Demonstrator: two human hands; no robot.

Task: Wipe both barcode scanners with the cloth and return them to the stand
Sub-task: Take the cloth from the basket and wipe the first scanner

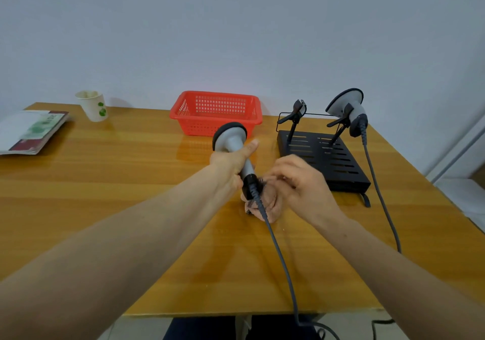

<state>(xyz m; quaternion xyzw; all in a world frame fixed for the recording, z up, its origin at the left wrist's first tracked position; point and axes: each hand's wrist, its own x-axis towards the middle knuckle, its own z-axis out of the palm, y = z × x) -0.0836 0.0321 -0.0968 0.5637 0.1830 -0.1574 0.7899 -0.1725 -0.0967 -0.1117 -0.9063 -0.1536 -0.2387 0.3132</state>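
My left hand (pixel 231 162) grips the handle of a grey barcode scanner (pixel 231 136), its black-rimmed head pointing away from me above the table. My right hand (pixel 299 184) is curled at the scanner's black lower end, pinching a dark cloth (pixel 250 207) that is mostly hidden by the fingers. The scanner's grey cable (pixel 280 258) runs down over the table's front edge. The second scanner (pixel 346 106) sits in the right clip of the black slotted stand (pixel 325 155). The stand's left clip (pixel 296 112) holds nothing.
A red plastic basket (pixel 216 112) stands at the back middle of the wooden table (pixel 105 182). A paper cup (pixel 92 106) and a booklet (pixel 29 132) are at the back left. The second scanner's cable (pixel 380 195) trails along the right side.
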